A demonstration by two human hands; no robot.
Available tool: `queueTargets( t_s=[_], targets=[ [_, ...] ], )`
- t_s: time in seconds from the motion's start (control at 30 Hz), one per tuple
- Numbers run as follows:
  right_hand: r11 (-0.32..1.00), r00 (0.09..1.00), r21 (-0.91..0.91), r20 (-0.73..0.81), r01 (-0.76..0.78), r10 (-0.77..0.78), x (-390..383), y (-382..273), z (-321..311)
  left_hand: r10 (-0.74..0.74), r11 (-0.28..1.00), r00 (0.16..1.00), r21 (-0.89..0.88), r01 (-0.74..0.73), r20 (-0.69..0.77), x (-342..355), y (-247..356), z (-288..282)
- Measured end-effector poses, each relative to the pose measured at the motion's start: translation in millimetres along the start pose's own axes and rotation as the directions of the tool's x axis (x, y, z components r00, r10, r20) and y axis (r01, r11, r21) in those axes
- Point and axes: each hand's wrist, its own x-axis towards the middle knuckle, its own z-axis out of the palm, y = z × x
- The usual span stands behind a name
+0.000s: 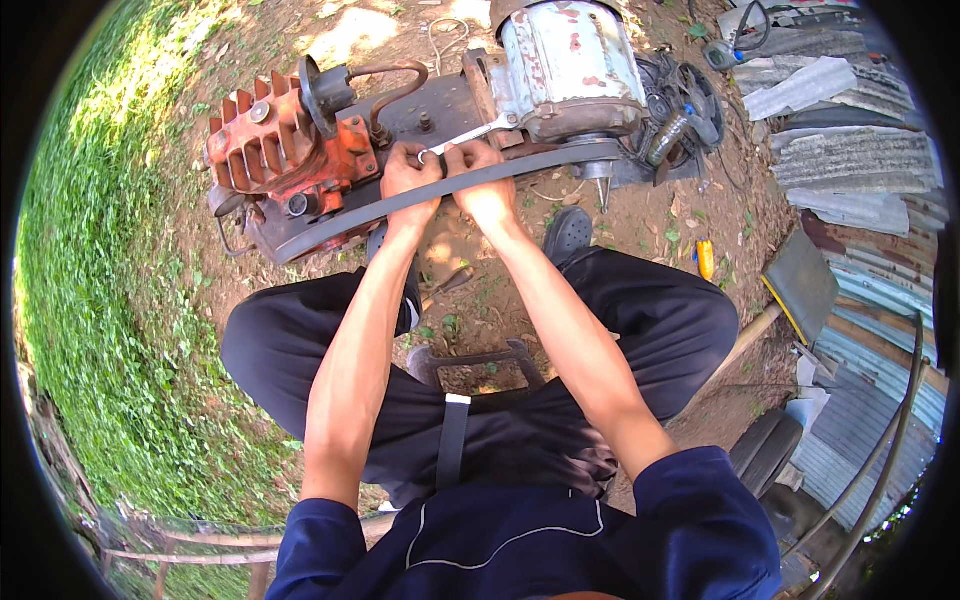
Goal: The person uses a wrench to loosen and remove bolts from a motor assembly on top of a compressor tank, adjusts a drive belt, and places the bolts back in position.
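Note:
A silver combination wrench [480, 130] lies at a slant, its far right end at the base of the pale blue, paint-chipped electric motor [575, 65]. My left hand [411, 182] is closed at the wrench's near end, by a round ring. Beside it, my right hand [482, 178] has its fingers curled round the wrench's shank. Both hands reach over a grey drive belt [365, 213], which runs from the motor's pulley [597, 150] to the red, finned compressor [270, 145] on the left. The fingertips are partly hidden.
Compressor and motor sit on a dark metal base [440, 105]. Cables and a plastic bottle [668, 138] lie right of the motor. A yellow bottle [706, 260] rests on the soil, with a long-handled tool [800, 285] and corrugated sheets [850, 165] further right. Grass covers the left.

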Motion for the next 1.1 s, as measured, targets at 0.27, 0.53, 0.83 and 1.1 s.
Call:
queueTargets(
  t_s=[0.27,0.53,0.83,1.1],
  targets=[
    [0.959,0.998,-0.279,-0.037,-0.057,0.049,-19,22,-38,0.214,0.929,0.901,0.205,-0.307,0.378,-58,23,6],
    [0.946,0.993,-0.314,-0.107,-0.078,0.046,-34,32,-88,0.257,0.958,0.671,-0.274,-0.083,0.695,-75,25,42],
    [0.913,0.956,-0.408,-0.263,0.009,-0.127,-39,55,-92,0.439,0.894,0.515,-0.298,-0.335,0.736,-73,26,57],
    [0.753,0.921,0.552,0.083,-0.360,0.380,-60,31,-65,0.115,0.987,0.862,0.037,-0.153,0.493,-47,57,5]
  ],
)
